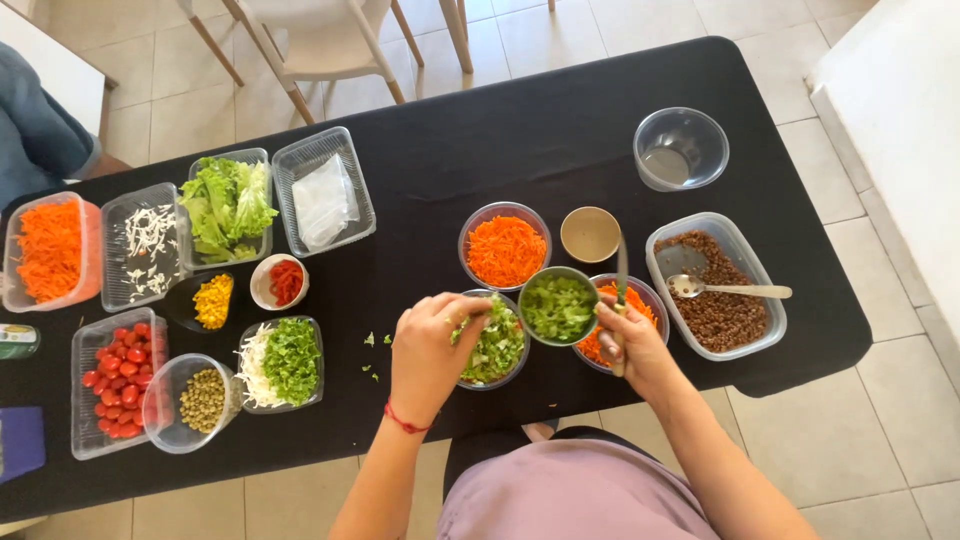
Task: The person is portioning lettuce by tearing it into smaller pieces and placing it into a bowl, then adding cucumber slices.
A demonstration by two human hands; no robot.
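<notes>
Carefully, I pinch chopped greens with my left hand over the salad bowl at the worktop's near edge; my right hand, closed around a knife, should steady the green bowl.

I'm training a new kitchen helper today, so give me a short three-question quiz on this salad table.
1. True or false: the right hand holds a knife.
2. What lies in the container of brown lentils? A) a spoon B) a fork C) tongs
3. What fills the small bowl raised between the two hands?

Key:
1. True; the blade points up, away from the person.
2. A, a metal spoon.
3. Chopped green vegetable; the left hand rests at the chopped-lettuce bowl beside it.
</notes>
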